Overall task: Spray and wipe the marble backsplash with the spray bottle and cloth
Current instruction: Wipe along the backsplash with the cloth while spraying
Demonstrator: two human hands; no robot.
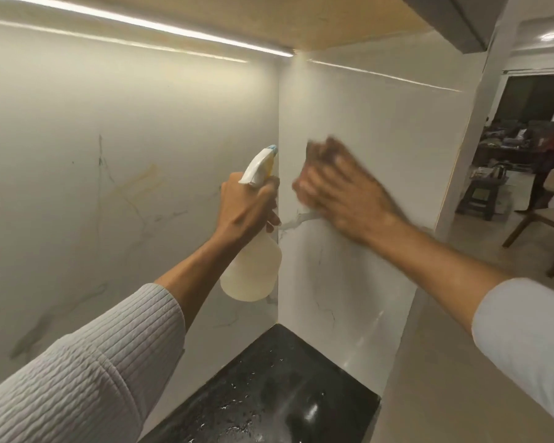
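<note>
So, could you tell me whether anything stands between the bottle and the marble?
Nothing visible does. The left hand holds the bottle by the corner, nozzle close to bare marble; the right hand presses the cloth on the side panel, beside it.

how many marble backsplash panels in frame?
2: the left white veined marble panel, behind the white plastic spray bottle; the right marble panel, under the right hand. More may be off-frame.

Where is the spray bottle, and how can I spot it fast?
Look at the corner where the two white marble backsplash walls meet, above the black countertop. Right at that corner the person's left grip holds a milky plastic spray bottle. Only it has a white trigger top with a blue tip.
</note>
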